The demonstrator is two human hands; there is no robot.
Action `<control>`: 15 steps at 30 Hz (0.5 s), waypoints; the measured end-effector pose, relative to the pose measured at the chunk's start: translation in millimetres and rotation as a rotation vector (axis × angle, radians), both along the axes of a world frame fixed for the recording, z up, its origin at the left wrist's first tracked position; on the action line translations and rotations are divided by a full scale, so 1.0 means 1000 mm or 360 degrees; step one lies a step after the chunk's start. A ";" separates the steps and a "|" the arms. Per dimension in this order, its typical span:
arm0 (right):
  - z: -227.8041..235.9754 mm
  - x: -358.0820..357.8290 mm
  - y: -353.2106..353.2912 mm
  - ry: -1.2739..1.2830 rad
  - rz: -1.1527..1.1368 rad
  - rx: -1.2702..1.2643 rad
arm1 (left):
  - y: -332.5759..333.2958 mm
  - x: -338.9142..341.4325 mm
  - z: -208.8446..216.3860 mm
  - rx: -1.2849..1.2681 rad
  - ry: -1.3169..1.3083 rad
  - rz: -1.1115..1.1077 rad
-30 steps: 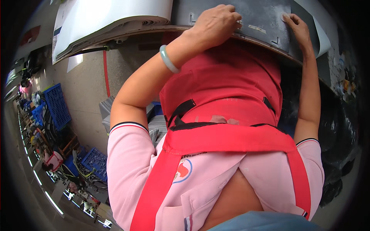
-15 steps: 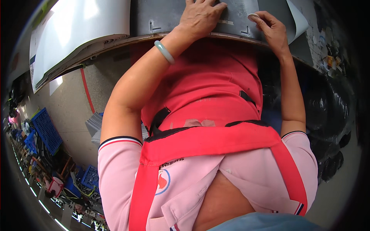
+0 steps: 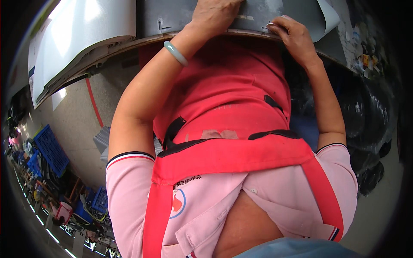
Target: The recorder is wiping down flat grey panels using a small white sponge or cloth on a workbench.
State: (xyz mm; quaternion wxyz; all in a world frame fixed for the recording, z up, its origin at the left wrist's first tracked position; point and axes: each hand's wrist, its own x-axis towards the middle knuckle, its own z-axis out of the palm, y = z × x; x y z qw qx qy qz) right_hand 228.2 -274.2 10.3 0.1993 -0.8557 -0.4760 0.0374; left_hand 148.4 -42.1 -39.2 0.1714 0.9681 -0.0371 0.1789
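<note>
My right hand (image 3: 297, 41) pinches a small white flat piece (image 3: 270, 25) between thumb and fingers, low over the grey board (image 3: 172, 10). The piece is at a black corner mark near the board's front edge; its exact kind is too small to tell. My left hand (image 3: 215, 17) rests on the board further left, its fingers apart as far as they show, with the tips cut off by the upper edge. A pale green bangle (image 3: 175, 53) circles my left wrist. A short pale strip (image 3: 245, 17) lies on the board between my hands.
A thick stack of white sheets (image 3: 86, 30) lies at the left of the bench. A curled sheet (image 3: 329, 19) rises beyond my right hand. Black plastic bags (image 3: 365, 112) stand below on the right. Blue crates (image 3: 51, 148) are on the floor at left.
My right hand has moved left and slightly down with the white piece, onto the corner mark. My left hand has shifted slightly up and left in the picture.
</note>
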 end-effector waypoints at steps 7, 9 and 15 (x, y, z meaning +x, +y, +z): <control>-0.007 -0.006 0.003 0.0888 -0.0763 0.0245 | 0.001 0.003 0.002 0.0025 0.0056 0.0003; -0.004 -0.003 0.004 0.0850 -0.0783 0.0213 | 0.002 0.006 0.003 0.0037 0.0060 0.0002; 0.028 0.040 0.015 0.1170 -0.0417 -0.0306 | 0.007 0.002 -0.009 0.0199 -0.0304 0.0048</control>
